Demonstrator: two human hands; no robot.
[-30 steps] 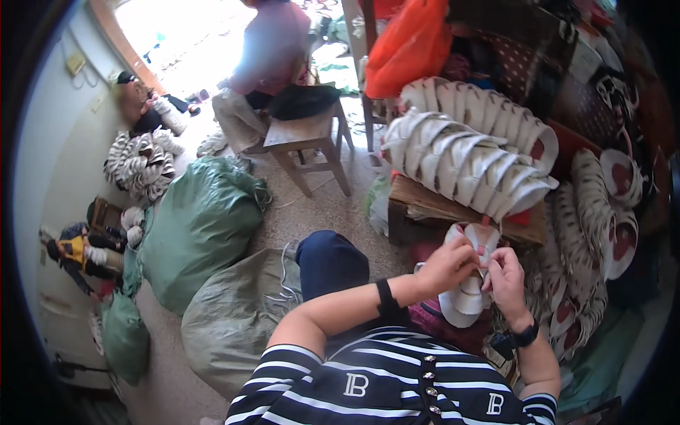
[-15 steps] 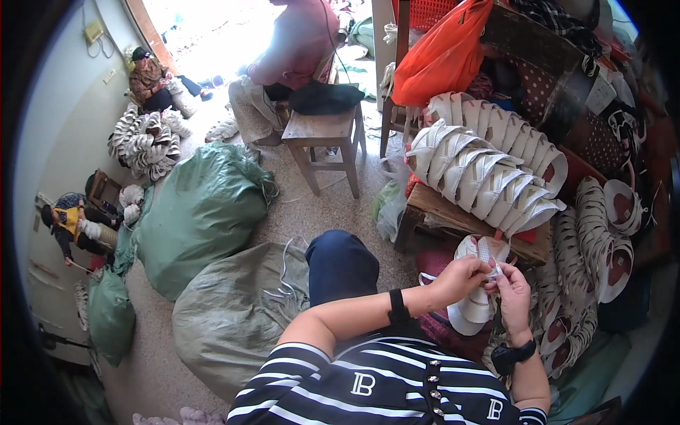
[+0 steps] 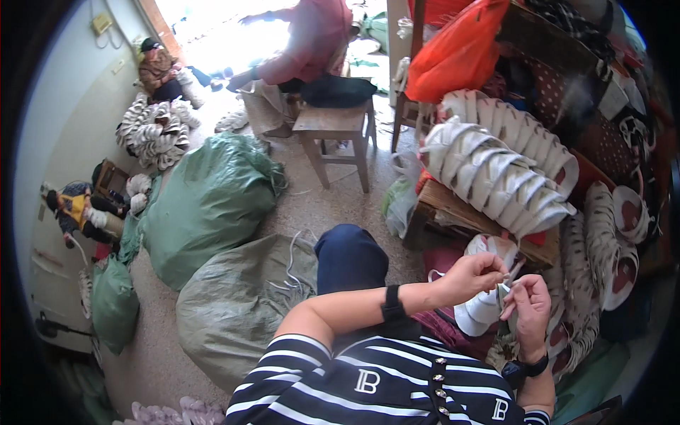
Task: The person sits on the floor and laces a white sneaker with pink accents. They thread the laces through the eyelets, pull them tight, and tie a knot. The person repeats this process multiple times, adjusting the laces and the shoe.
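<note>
Head view: the left hand (image 3: 469, 278) and right hand (image 3: 533, 304), close together half a second ago, now stand slightly apart above the shoe (image 3: 473, 312). The fingertips of both are drawn in, but each grip is too small and blurred to tell whether it pinches anything. The shoe, white and unfinished, lies at the lap, below and just beside the hands. That parting suggests fine fingertip work, with the shoe left resting for the moment.

In front, the wooden worktop (image 3: 460, 216) carries long rows of nested white uppers (image 3: 496, 177); more stacks (image 3: 602, 227) crowd the right side. On the speckled floor (image 3: 297, 212) sit a green sack (image 3: 205, 212) and a grey sack (image 3: 234, 326). A stool (image 3: 333, 124) stands near the bright doorway, with a person in red (image 3: 312, 42) beside it.
</note>
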